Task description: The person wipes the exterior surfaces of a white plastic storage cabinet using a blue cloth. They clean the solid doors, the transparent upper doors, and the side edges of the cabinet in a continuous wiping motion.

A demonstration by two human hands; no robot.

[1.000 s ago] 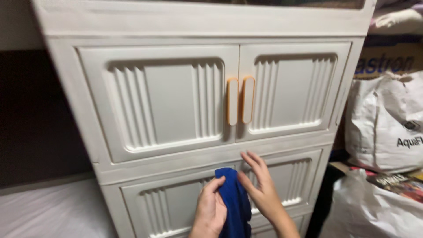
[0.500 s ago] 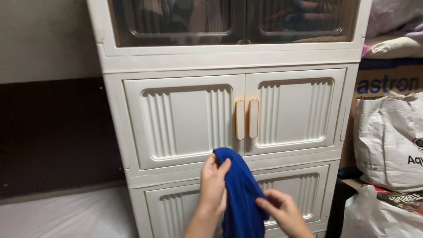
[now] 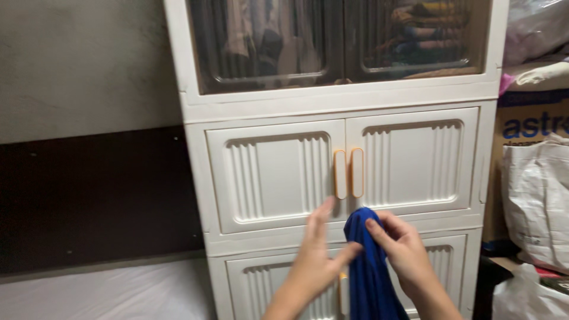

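Blue cloth point(image 3: 368, 278) hanging before a white plastic cabinet point(image 3: 341, 178), right hand point(image 3: 403, 249) in a closed grip pinching its top, left hand point(image 3: 317, 261) fingers spread wide, touching its side, orange door handles point(image 3: 348, 173) just above.

cloth point(image 3: 367, 272) between hands, before cabinet point(image 3: 338, 106) | bag point(image 3: 536, 201) right | wall point(image 3: 89, 65) left, seemingly behind

cabinet point(image 3: 284, 178): cream plastic, tiered, ribbed double doors with orange handles point(image 3: 348, 173) | top tier point(image 3: 338, 41): smoky see-through doors, clothes inside | wall point(image 3: 89, 65): grey plaster above, dark panel point(image 3: 95, 195) below | lower left: white bedding point(image 3: 101, 293) | right: white sacks point(image 3: 536, 201), cardboard box point(image 3: 530, 124), piled up | light: dim, indoor
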